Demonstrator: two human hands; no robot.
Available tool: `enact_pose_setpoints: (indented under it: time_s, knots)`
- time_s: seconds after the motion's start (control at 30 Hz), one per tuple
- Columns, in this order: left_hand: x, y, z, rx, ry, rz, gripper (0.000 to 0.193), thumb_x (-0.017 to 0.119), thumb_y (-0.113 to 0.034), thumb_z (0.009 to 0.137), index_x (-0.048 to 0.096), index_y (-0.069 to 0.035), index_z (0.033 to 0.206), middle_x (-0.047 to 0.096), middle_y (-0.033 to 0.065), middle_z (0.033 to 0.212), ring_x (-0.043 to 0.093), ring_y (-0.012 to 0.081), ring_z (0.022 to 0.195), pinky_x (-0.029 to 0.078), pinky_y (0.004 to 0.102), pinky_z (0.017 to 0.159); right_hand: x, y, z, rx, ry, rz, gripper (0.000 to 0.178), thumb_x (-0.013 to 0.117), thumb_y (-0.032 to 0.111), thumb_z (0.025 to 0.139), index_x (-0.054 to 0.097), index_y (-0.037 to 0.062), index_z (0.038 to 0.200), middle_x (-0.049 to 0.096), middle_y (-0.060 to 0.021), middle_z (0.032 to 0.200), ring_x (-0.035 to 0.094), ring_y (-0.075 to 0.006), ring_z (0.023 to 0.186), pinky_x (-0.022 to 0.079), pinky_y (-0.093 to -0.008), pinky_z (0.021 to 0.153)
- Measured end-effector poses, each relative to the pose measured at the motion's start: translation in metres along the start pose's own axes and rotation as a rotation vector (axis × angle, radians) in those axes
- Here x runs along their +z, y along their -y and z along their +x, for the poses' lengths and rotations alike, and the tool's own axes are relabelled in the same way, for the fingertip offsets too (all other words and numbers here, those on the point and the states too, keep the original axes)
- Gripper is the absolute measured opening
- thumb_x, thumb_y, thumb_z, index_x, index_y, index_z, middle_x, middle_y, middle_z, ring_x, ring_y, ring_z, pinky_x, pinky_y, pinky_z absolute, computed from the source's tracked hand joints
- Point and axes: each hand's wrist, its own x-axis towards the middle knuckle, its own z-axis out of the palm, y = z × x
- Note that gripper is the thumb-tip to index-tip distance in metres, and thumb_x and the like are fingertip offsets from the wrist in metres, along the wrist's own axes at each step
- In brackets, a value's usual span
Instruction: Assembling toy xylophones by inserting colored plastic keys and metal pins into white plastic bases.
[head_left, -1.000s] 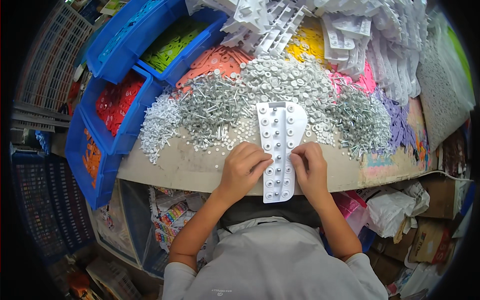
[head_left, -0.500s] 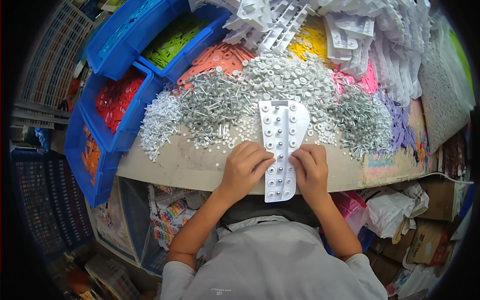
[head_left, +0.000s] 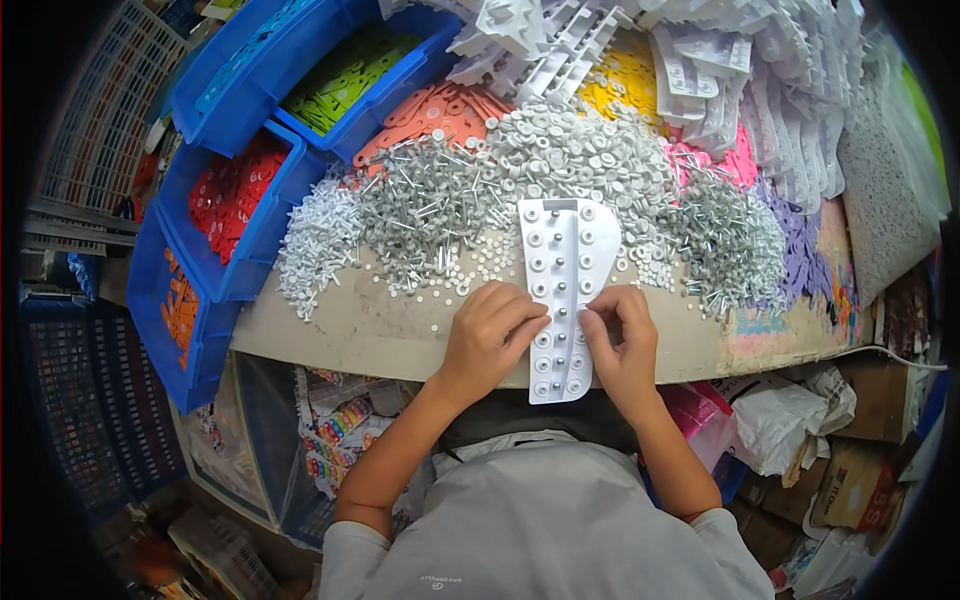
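A long white plastic part with one rounded side stands across the table's front edge. Metal pin heads run down its middle groove, with a row of white ring washers on either side. My left hand is closed in a pinch at the part's left row, fingertips touching it. At the same height on the right row, my right hand has thumb and forefinger bent together against the part. Whatever sits between the fingertips of either hand is hidden.
Heaps of metal pins, white washers and small white pieces cover the table beyond my hands. Blue bins of coloured parts line the left. White plastic parts pile up at the back right, near purple pieces.
My right thumb has shifted slightly lower and its fingers have loosened a little at the part's edge. The left hand and the white part are almost unmoved.
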Motion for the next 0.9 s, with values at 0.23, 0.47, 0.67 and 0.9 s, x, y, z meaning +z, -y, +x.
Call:
enact_pose_setpoints:
  time_s: [0.23,0.47,0.67,0.9]
  knots:
    - [0.001,-0.001,0.002,0.012,0.003,-0.008,0.015,0.081,0.0,0.075,0.071,-0.001,0.086,0.065,0.0086,0.082,0.06,0.0251,0.075,0.047,0.0358,0.065,0.005,-0.002,-0.003,0.192,-0.029,0.169,0.009,0.065,0.0,0.091,0.057,-0.0003,0.093,0.057,-0.005,0.092,0.056,-0.0114,0.077,0.046,-0.0248,0.07]
    - [0.001,-0.002,0.003,0.005,0.016,-0.004,0.014,0.08,0.0,0.076,0.071,-0.001,0.086,0.065,0.0085,0.081,0.06,0.0251,0.075,0.047,0.0358,0.065,0.01,-0.001,-0.005,-0.102,-0.115,-0.15,0.006,0.065,-0.003,0.091,0.062,-0.0011,0.096,0.059,-0.01,0.094,0.059,-0.0187,0.074,0.048,-0.0293,0.066]
    - [0.001,-0.002,0.002,0.009,0.017,0.008,0.014,0.08,0.0,0.076,0.071,-0.001,0.086,0.065,0.0089,0.081,0.061,0.0255,0.075,0.047,0.0359,0.066,0.001,-0.007,-0.006,-0.156,-0.063,-0.219,0.01,0.071,-0.003,0.088,0.067,-0.0014,0.097,0.06,-0.0114,0.093,0.061,-0.0217,0.078,0.05,-0.0312,0.066]
    - [0.002,-0.001,0.0,-0.064,0.021,-0.046,0.012,0.079,0.001,0.077,0.071,0.0,0.086,0.066,0.0093,0.082,0.062,0.0249,0.077,0.048,0.0352,0.068,0.005,-0.007,-0.009,-0.093,-0.1,-0.134,0.012,0.073,-0.003,0.084,0.066,-0.0002,0.094,0.061,-0.0119,0.089,0.062,-0.0282,0.081,0.051,-0.0373,0.065]
